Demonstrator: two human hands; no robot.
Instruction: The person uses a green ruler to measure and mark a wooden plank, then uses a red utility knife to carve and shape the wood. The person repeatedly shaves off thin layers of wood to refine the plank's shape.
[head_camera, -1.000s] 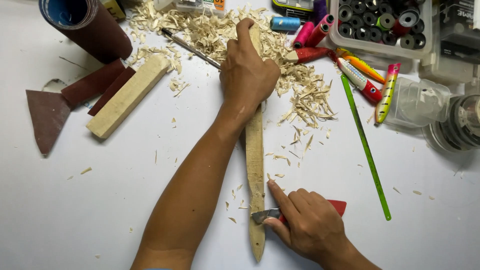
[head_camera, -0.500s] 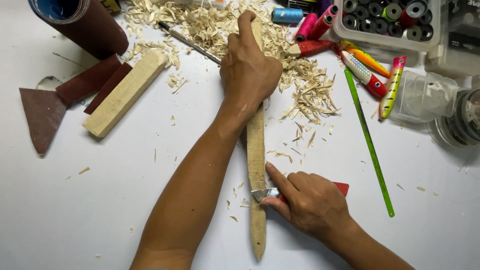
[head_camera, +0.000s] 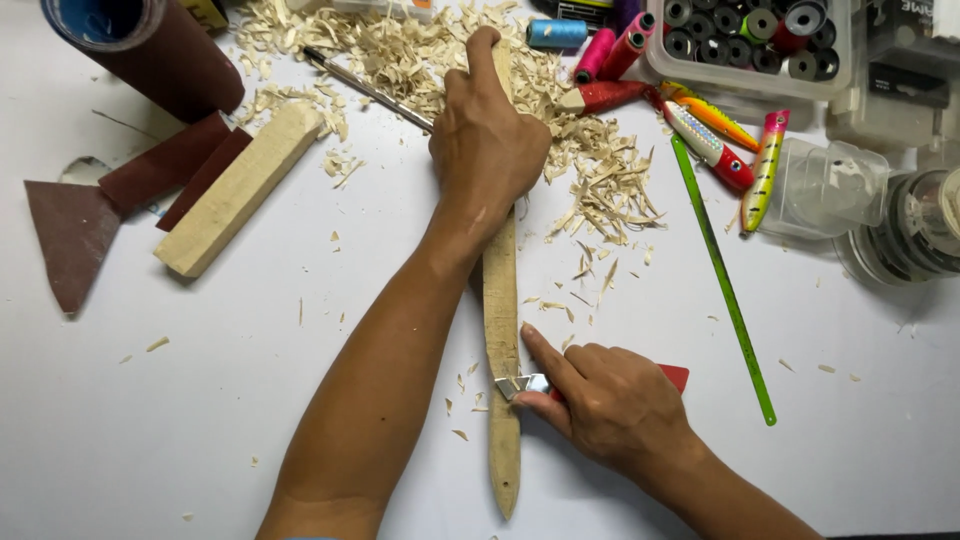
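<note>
**Reader:** Wood first, please: where is it, and who has hold of it?

**Describer:** Pale wood, a long thin stick (head_camera: 501, 330), lies on a white tabletop (head_camera: 200, 420), running straight away from the viewer, its near end tapered. The left hand (head_camera: 487, 150) is closed around the far part of the stick, with the forefinger stretched out along it. The right hand (head_camera: 610, 405) is closed on a small knife (head_camera: 535, 383) with a red handle; the short metal blade touches the right edge of the stick low down, and the forefinger points along the blade.

**Reader:** And round about?

**Describer:** Wood shavings (head_camera: 420, 50) are heaped at the far end of the stick and scattered beside it. To the left lies a thick pale wood block (head_camera: 238, 190), with dark red sandpaper pieces (head_camera: 70, 235) just beside it and a roll of the same paper (head_camera: 150, 50) farther off. To the right lie a long green strip (head_camera: 722, 280) (perhaps a ruler, I cannot tell), some bright painted fishing lures (head_camera: 765, 170), thread spools (head_camera: 610, 50) and a clear box of small reels (head_camera: 750, 40).
</note>
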